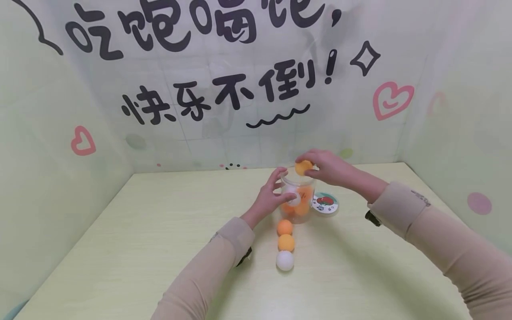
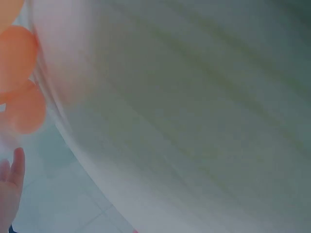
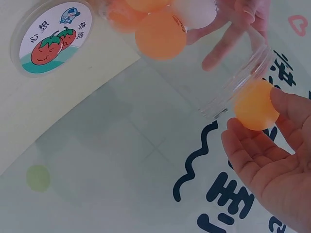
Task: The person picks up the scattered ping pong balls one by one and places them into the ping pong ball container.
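My left hand [image 1: 269,196] grips the side of a clear plastic jar [image 1: 298,180] standing on the table. Inside it lie several orange ping-pong balls [image 3: 160,38] and a white one [image 3: 197,12]. Just over the jar's mouth, my right hand [image 1: 330,167] pinches an orange ping-pong ball [image 3: 256,105] between thumb and fingers. Three more balls form a row in front of the jar: an orange one [image 1: 285,227], a lighter orange one [image 1: 286,243] and a white one [image 1: 285,261]. In the left wrist view, orange balls [image 2: 18,58] show at the left edge.
A round lid [image 1: 326,203] with a tomato picture lies on the table right beside the jar. The pale wooden table [image 1: 180,222] ends at a printed wall sheet [image 1: 224,146] behind, with further panels at left and right.
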A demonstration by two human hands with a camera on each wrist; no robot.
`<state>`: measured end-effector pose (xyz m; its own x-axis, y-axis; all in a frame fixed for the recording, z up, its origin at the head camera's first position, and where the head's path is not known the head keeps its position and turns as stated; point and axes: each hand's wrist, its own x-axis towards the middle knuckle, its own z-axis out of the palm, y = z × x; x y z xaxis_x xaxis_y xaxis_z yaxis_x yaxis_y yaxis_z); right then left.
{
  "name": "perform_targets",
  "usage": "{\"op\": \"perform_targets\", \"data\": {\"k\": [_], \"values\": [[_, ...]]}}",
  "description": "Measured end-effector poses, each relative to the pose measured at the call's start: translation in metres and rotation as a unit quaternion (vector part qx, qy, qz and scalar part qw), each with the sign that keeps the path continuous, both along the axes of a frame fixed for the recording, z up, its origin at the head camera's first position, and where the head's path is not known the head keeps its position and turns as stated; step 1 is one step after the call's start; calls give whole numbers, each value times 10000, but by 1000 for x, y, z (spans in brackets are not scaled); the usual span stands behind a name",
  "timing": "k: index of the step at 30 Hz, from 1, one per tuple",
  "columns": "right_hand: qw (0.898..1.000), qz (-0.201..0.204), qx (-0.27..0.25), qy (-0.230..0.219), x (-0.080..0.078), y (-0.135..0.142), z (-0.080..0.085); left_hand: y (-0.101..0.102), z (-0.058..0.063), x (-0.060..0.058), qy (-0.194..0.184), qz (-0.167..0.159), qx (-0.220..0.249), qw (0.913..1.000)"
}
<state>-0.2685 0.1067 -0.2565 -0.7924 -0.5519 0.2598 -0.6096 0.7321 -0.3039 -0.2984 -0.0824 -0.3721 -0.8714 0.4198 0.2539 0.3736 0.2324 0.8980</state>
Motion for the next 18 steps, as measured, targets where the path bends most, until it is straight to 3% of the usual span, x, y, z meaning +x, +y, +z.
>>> {"op": "perform_targets", "data": {"k": [8,14,18], "values": [[9999,-108,-34,-110,-4,2,-5,0,3,1,-130,-45,11,9999],[9986,-288,-135,-421,-5,8,-11,-1,24,19,-218,-49,-107,9997],[9968,-306,-245,-698,-7,14,-22,0,11,8,-158,27,-95,9998]]}}
